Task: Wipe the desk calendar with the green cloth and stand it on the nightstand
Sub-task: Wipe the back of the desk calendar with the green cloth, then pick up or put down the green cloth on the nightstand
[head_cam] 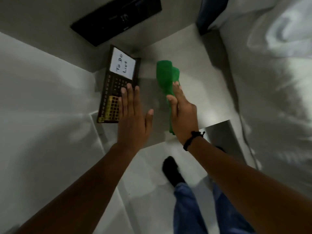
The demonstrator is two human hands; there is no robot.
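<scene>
A dark desk calendar (118, 81) with a white "To Do List" panel and a yellow grid lies flat at the left edge of the pale nightstand top (199, 92). My left hand (133, 112) hovers flat over the calendar's near right part, fingers spread, holding nothing that I can see. To the right, the green cloth (166, 78) hangs in a crumpled strip from my right hand (183, 114), which grips it; a black cord is around that wrist. The cloth is beside the calendar, apart from it.
A black flat panel (116, 19) hangs on the wall behind the nightstand. A bed with white bedding (273, 68) fills the right side. On the pale floor stand my dark shoe (172, 171) and blue trouser leg (187, 208).
</scene>
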